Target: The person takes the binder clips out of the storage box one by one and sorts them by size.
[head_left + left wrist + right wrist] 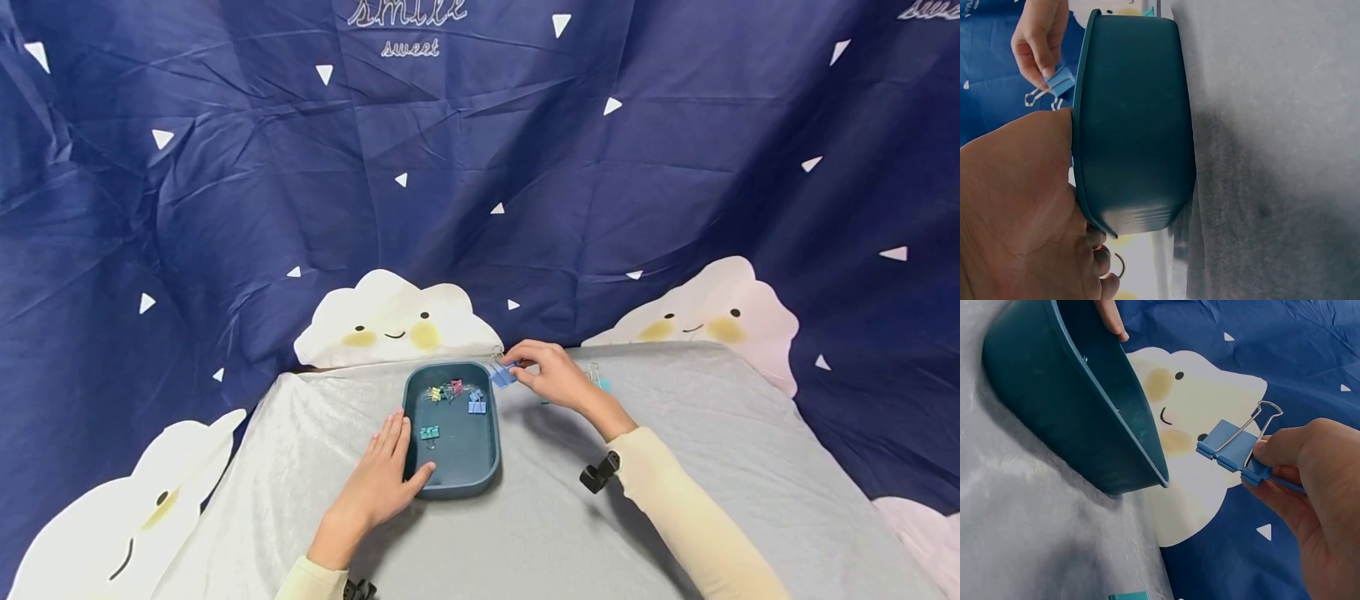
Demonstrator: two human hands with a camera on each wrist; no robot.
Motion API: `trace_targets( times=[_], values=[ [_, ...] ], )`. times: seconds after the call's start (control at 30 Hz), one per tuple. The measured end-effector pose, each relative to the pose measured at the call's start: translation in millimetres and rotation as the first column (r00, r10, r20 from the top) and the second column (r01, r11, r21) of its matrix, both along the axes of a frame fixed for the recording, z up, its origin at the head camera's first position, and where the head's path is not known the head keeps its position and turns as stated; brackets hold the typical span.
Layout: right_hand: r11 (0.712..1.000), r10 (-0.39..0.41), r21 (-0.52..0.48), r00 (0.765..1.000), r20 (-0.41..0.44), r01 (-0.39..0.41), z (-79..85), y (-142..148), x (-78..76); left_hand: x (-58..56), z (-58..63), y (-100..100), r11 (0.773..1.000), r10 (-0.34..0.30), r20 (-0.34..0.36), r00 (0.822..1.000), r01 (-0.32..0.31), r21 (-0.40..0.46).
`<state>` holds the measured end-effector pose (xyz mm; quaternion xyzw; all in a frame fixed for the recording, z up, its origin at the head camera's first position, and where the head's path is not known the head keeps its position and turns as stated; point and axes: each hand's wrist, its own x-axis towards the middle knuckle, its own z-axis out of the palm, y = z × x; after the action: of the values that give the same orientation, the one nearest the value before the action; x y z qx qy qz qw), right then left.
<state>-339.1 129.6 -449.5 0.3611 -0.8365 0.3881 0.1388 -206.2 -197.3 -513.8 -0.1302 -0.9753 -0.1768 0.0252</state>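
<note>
Binder clips (430, 432) in green lie nearest in the tray (459, 492), whose left rim the left hand (381, 475) touches, fingers straight; then blue clips (477, 407), yellow clips (435, 394). Beside its far right corner, the right hand (558, 379) pinches another blue clip (1234, 452), partly hiding a teal clip (604, 385). Behind hangs a navy curtain (450, 167).

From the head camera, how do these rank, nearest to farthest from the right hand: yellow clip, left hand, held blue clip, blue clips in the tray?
From the right hand, head view:
1. Held blue clip: pinched by it.
2. Blue clips: right side of the tray.
3. Yellow clip: farther left inside.
4. Left hand: at the left edge.
</note>
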Motion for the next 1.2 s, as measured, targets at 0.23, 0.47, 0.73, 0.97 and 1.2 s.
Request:
trace_targets(
  times=[0.23,0.47,0.73,0.97,1.2],
  values=[
    [0.999,-0.031,-0.009,0.999,0.008,0.031,0.6,15.0,5.6,0.8,0.8,0.0,1.000,0.001,0.004,1.000,-0.001,0.001],
    [0.996,-0.090,0.003,0.996,-0.007,0.090,2.6,37.1,9.9,-0.1,-1.9,-0.7,1.000,-0.001,0.005,1.000,0.001,0.007],
    [0.984,-0.179,0.012,0.984,0.000,0.179,5.4,68.9,13.0,0.3,-1.3,-0.8,1.000,-0.002,0.017,1.000,0.002,0.018],
    [0.969,-0.247,-0.007,0.969,0.000,0.247,3.5,91.9,16.1,1.4,-0.3,-0.1,1.000,0.000,0.023,1.000,0.000,0.016],
    [0.954,-0.296,-0.050,0.955,0.014,0.296,-1.3,115.6,18.0,1.3,0.3,0.4,1.000,-0.002,0.022,1.000,0.001,0.026]
  ],
)
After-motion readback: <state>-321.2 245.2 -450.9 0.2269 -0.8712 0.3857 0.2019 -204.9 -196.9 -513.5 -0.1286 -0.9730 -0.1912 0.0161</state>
